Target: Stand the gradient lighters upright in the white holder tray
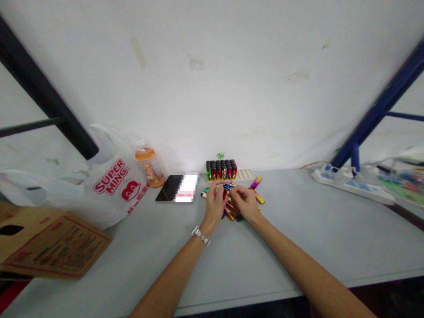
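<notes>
Metallic pieces (231,215) lie beneath the left hand (215,202) and right hand (245,203), both curled, their exact grip unclear.

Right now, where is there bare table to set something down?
Bare table lies between the right forearm and the power strip, and between the cardboard box and left forearm. Crowded: around the left hand and right hand (shiny pieces, upright rows), and at left (bag, bottle, device).
</notes>
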Demonstrator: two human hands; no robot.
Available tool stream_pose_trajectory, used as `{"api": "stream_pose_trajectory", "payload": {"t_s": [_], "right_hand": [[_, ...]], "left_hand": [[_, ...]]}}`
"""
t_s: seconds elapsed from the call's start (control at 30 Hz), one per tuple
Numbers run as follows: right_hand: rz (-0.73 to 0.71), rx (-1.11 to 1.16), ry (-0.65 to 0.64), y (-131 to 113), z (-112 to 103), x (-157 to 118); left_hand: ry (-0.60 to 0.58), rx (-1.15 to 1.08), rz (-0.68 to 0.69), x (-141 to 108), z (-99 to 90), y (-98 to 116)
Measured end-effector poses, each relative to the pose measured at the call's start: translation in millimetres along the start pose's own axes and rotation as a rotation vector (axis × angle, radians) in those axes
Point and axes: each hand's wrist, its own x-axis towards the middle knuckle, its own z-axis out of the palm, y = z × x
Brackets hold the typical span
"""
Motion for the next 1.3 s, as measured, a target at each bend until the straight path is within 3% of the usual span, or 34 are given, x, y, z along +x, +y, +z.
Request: {"api": "stream_pose_trajectory", "payload": {"t_s": [0.43, 0.8, 1.1, 1.3], "right_hand": [[-0.017, -0.124, -0.073, 0.1, -3.6, -5.0], [-0.047, -0.128, -0.073, -3.3, -3.5, -5.7], [-0.076, -0.044, -0.097, -14.8, -4.6, -9.8], [-0.078, -0.1, -0.061, -17.7, -8.4, -5.0]], "left_hand": [[0.028, 0.008, -0.016, -1.8, -0.1, 3.5], [-0.023, 0.26, 0.167, 1.5, -5.9, -9.5], [0.0, 0.169, 0.093, -1.0, -4.1, -6.4], [-0.092, 0.0, -0.033, -5.8, 1.7, -10.5]]}}
